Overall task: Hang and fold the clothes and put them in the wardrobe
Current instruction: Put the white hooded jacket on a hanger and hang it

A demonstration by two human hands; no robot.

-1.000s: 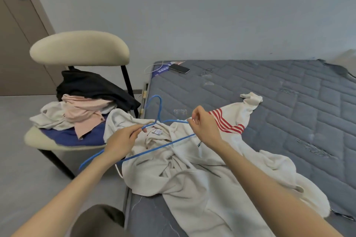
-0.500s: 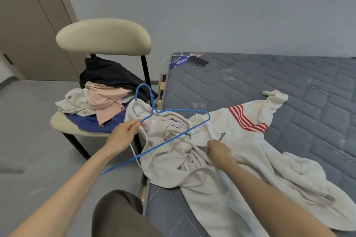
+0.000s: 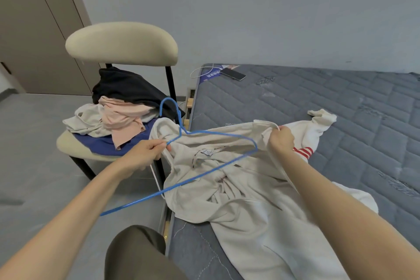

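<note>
Hanging stage, with one garment in work. Cream sweatshirt point(image 3: 238, 216) with red sleeve stripes lies crumpled on the near corner of the grey quilted mattress point(image 3: 341, 109), with one edge draped off the side toward the chair point(image 3: 120, 43). Left hand point(image 3: 143, 154) pinches the blue wire hanger point(image 3: 177, 183) on its sloping arm just below the hook, finger and thumb closed on the wire. Right hand point(image 3: 280, 138) grips a lifted edge of the sweatshirt, fingers curled round the cloth beside the hanger's far end. The hanger rests on top of the fabric and, as far as can be seen, has not yet entered the garment. Judged progress is early: nothing is hung or folded. A pile of clothes point(image 3: 122, 116) in black, pink, beige and blue waits on the chair seat. A phone point(image 3: 233, 74) and its white cable lie at the mattress's far corner. Remaining steps are seating the sweatshirt on the hanger, dealing with the pile, and carrying everything to the wardrobe, which cannot be identified with certainty here.
</note>
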